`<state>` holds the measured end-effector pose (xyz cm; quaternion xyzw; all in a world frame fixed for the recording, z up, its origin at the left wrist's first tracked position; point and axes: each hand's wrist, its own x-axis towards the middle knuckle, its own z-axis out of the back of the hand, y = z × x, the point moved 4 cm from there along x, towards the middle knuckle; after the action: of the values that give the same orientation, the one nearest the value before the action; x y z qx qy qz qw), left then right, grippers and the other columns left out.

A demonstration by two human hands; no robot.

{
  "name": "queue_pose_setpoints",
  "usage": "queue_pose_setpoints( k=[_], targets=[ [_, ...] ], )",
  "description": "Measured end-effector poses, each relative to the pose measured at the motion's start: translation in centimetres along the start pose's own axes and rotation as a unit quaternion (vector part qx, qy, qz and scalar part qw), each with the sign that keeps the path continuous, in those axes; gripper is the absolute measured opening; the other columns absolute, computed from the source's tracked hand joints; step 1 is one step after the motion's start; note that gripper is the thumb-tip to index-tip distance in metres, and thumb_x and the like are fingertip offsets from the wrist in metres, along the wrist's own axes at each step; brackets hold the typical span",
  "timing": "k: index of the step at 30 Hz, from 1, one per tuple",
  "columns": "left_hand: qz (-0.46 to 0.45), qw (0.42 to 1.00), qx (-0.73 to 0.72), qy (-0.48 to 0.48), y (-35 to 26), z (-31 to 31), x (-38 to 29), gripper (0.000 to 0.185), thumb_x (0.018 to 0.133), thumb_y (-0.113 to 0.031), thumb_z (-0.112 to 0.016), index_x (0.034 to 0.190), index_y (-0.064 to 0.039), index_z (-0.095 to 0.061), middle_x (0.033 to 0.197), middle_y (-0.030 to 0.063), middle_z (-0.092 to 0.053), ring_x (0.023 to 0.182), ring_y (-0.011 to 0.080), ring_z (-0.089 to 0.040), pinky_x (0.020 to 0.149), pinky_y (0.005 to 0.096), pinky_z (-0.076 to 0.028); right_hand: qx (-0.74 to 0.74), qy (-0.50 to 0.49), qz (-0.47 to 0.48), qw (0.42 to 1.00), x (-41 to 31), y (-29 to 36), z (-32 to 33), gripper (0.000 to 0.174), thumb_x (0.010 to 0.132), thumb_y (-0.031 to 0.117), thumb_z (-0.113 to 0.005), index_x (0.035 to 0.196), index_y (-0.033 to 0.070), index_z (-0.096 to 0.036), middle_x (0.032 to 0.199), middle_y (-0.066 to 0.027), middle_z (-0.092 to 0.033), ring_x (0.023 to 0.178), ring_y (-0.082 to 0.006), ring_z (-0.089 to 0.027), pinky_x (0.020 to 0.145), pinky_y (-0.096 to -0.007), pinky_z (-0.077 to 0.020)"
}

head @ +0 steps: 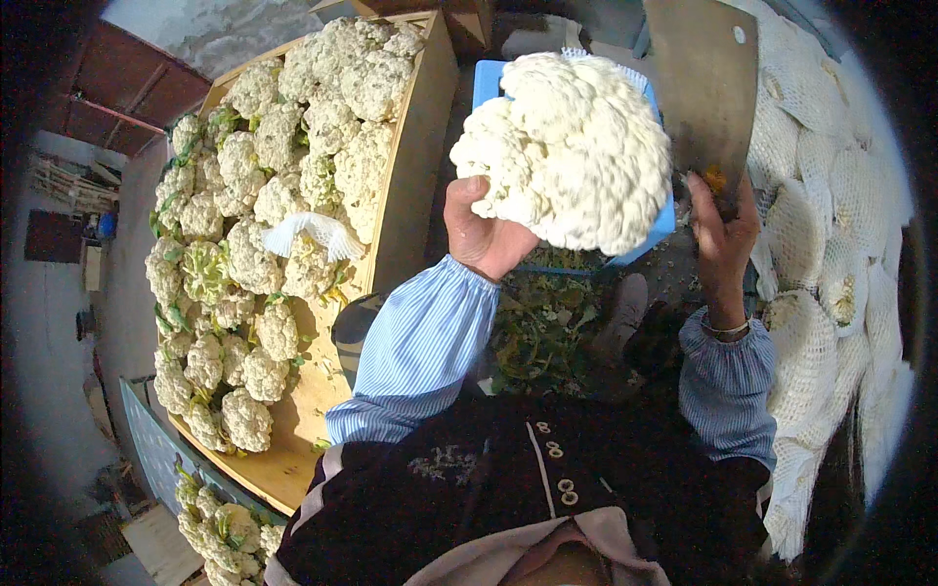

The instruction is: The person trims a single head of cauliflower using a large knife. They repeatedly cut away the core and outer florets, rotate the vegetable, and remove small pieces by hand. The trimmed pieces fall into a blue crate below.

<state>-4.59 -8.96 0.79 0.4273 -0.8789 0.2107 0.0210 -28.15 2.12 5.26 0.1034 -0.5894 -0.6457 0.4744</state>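
Note:
My left hand (489, 233) grips a large white cauliflower head (568, 150) from below, its thumb pressed against the near left side. The stem end is hidden beneath the curds. In my right hand (722, 242) is a cleaver (703, 80), its broad blade pointing away from me and slightly stained, with a hole near the far corner. The blade stands just right of the cauliflower, and a gap shows between them lower down. Under the cauliflower, a blue plastic crate (656, 238) is largely covered; some white netting (634, 77) shows at its far edge.
To the left, a wooden bin (414, 146) holds many cauliflowers (256, 256), with a piece of white foam netting (311, 233) on top. Net-wrapped cauliflowers (802, 344) are piled at the right. Trimmed leaves (546, 329) litter the floor. More cauliflowers (227, 535) lie at the lower left.

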Motion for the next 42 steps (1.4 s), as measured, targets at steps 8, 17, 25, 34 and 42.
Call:
queue_pose_setpoints(
  k=[8, 17, 25, 34, 42],
  targets=[
    [0.016, 0.992, -0.029, -0.122, 1.7, 2.4, 1.2, 0.081, 0.086, -0.045, -0.067, 0.155, -0.01, -0.041, 0.158, 0.0115, -0.045, 0.145, 0.0333, -0.042, 0.121, 0.0552, -0.031, 0.007, -0.049, -0.039, 0.998, 1.3, -3.0, 0.6, 0.03, 0.096, 0.016, -0.073, 0.119, 0.0, -0.064, 0.088, 0.0001, -0.064, 0.072, -0.0075, -0.055, 0.061, -0.0253, -0.0435],
    [-0.011, 0.992, -0.047, -0.115, 1.0, 2.6, 2.1, 0.079, 0.094, -0.055, -0.062, 0.156, -0.011, -0.04, 0.16, 0.0121, -0.042, 0.147, 0.0356, -0.039, 0.121, 0.0589, -0.028, -0.027, -0.064, -0.121, 0.99, 1.1, -3.9, 1.9, 0.034, 0.094, 0.019, -0.075, 0.118, -0.002, -0.064, 0.095, -0.0028, -0.07, 0.078, -0.01, -0.062, 0.066, -0.0264, -0.0499],
    [-0.009, 0.991, -0.123, -0.043, 1.2, 2.2, 2.0, 0.077, 0.094, -0.041, -0.069, 0.157, -0.01, -0.036, 0.16, 0.014, -0.042, 0.148, 0.0348, -0.038, 0.121, 0.0595, -0.029, 0.053, -0.041, -0.087, 0.994, 0.7, -3.3, 1.4, 0.029, 0.094, 0.017, -0.075, 0.116, 0.002, -0.065, 0.092, -0.0013, -0.07, 0.07, -0.007, -0.057, 0.058, -0.0247, -0.0461],
    [-0.019, 0.996, -0.012, -0.083, 1.5, 0.3, 3.0, 0.06, 0.095, -0.015, -0.067, 0.15, -0.005, -0.043, 0.152, 0.015, -0.05, 0.14, 0.0371, -0.048, 0.116, 0.056, -0.041, 0.058, -0.061, -0.081, 0.993, 0.9, -2.5, 1.7, 0.024, 0.093, 0.013, -0.075, 0.112, 0.003, -0.065, 0.09, -0.0004, -0.069, 0.07, -0.0066, -0.056, 0.059, -0.0241, -0.0456],
    [0.023, 0.986, 0.022, -0.162, 1.5, -0.4, 3.8, 0.05, 0.092, -0.004, -0.072, 0.138, -0.005, -0.054, 0.137, 0.0118, -0.06, 0.128, 0.0292, -0.058, 0.105, 0.045, -0.054, 0.113, -0.094, -0.068, 0.987, -0.2, 2.0, 1.7, 0.009, 0.097, 0.009, -0.067, 0.099, 0.003, -0.061, 0.066, 0.0006, -0.054, 0.05, -0.0065, -0.047, 0.042, -0.0254, -0.0362]
  ],
)
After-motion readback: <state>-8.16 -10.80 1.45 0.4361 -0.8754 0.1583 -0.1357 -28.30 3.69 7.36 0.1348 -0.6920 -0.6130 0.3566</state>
